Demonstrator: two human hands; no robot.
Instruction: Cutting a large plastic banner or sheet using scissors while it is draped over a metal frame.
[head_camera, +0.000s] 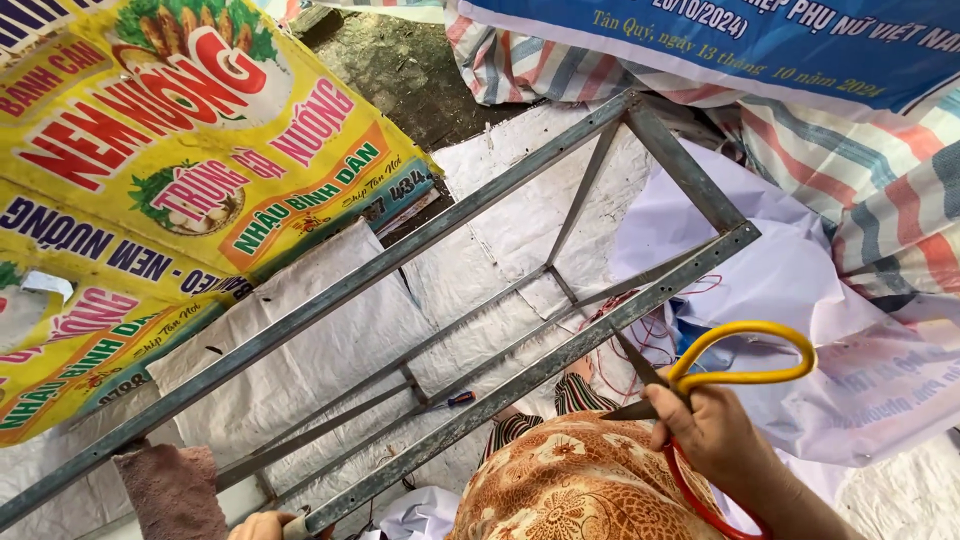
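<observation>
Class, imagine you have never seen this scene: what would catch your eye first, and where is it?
First the grey metal frame, running slantwise across the middle over white sheeting. Then the scissors with a yellow and a red handle at lower right, gripped by the right hand. At upper left lies a bright yellow printed banner.

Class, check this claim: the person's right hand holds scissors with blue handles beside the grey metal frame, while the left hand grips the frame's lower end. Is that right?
Not quite. The scissors in the right hand have yellow and red handles, not blue, as the head view shows. The rest holds: the left hand grips the lower end of the grey metal frame.
</observation>
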